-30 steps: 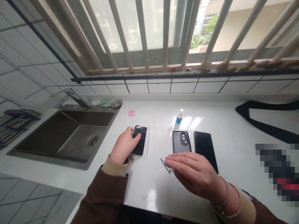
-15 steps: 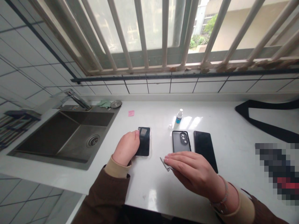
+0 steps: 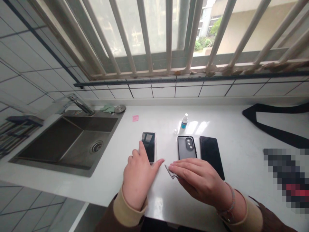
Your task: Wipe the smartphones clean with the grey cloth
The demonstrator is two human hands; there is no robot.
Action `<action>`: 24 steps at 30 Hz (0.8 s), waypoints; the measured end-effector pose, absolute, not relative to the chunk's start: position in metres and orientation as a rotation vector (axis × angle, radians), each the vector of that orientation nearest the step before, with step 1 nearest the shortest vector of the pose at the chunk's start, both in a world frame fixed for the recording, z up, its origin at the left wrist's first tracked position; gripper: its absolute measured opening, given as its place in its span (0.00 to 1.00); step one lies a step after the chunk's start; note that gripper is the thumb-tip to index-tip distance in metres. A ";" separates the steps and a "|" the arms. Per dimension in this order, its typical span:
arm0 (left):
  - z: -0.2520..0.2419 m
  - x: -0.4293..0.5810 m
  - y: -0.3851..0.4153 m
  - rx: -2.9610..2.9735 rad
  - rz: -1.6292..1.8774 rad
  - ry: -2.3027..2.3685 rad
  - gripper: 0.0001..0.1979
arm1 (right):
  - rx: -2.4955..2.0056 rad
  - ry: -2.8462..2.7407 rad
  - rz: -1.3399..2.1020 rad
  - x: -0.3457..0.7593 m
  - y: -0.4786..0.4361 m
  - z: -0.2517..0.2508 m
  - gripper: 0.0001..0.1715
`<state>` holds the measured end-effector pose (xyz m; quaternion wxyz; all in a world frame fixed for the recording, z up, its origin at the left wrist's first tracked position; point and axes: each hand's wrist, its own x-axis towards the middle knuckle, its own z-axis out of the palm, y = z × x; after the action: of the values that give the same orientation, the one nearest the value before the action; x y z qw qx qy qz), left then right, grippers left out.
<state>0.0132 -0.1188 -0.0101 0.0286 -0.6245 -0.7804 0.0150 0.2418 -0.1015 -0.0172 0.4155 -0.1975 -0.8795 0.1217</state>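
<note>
A black-screened phone (image 3: pixel 149 146) lies flat on the counter, with a clear edge showing along its right side. My left hand (image 3: pixel 138 172) is over its lower left part, thumb spread out to the right and index finger stretched along the screen's left edge; it grips nothing. To the right, my right hand (image 3: pixel 199 175) pinches a small folded grey cloth (image 3: pixel 171 172) between thumb and fingers. Just beyond that hand lies a dark phone case (image 3: pixel 184 149) with camera cutouts, partly covered by the fingers. Beside the case rests a larger black phone or tablet (image 3: pixel 212 156).
Behind the case stands a small white spray bottle (image 3: pixel 184 121), its cap (image 3: pixel 175 131) beside it. A pink note (image 3: pixel 135 118) lies further back. At left is a steel sink (image 3: pixel 72 141) with a tap (image 3: pixel 82 104); a black strap (image 3: pixel 256 116) lies at right.
My left hand has shifted from the phone's left edge toward its lower end, and its thumb and index finger have spread apart. My right hand stays nearly still with the cloth.
</note>
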 end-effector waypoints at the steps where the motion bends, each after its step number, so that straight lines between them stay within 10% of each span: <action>1: -0.013 0.017 -0.120 -1.919 0.048 -2.401 0.53 | -0.495 -2.207 0.304 0.242 -0.101 -0.017 0.18; 24: 0.013 0.056 -0.083 -2.458 -0.151 -2.002 0.16 | -0.327 -2.105 0.290 0.250 -0.109 -0.007 0.20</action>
<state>0.0555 -0.0831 0.0128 -0.0158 -0.7744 -0.6307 -0.0476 0.2498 -0.1088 -0.0074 0.4759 -0.1339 -0.8611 0.1187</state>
